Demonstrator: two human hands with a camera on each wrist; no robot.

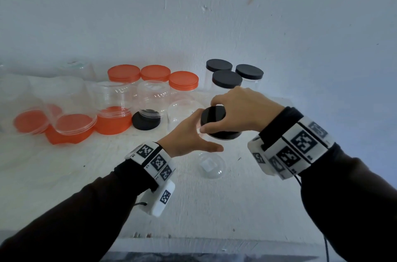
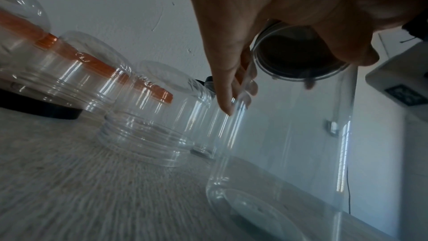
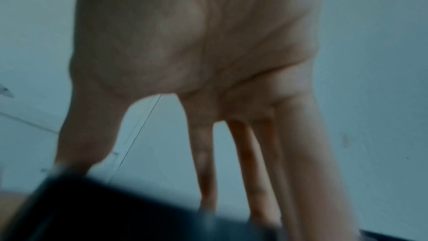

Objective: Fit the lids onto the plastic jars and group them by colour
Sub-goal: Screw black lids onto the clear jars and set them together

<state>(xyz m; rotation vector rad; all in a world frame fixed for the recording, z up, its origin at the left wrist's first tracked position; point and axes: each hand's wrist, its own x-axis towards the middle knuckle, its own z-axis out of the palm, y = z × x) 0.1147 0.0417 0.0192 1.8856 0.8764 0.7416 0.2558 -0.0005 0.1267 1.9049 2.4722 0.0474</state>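
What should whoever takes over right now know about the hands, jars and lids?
Right hand grips the black lid on the clear jar; left hand holds that jar's side.
Done: three orange-lidded jars and three black-lidded jars grouped at the back.
To do: seat this lid, move it to the black group; cap the upturned jars at left with the loose orange lids and the spare black lid.

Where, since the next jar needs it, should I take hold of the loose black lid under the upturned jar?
Probably its side wall, pinched from the near side: the black lid lies flat, and the upturned jar stands on its top.
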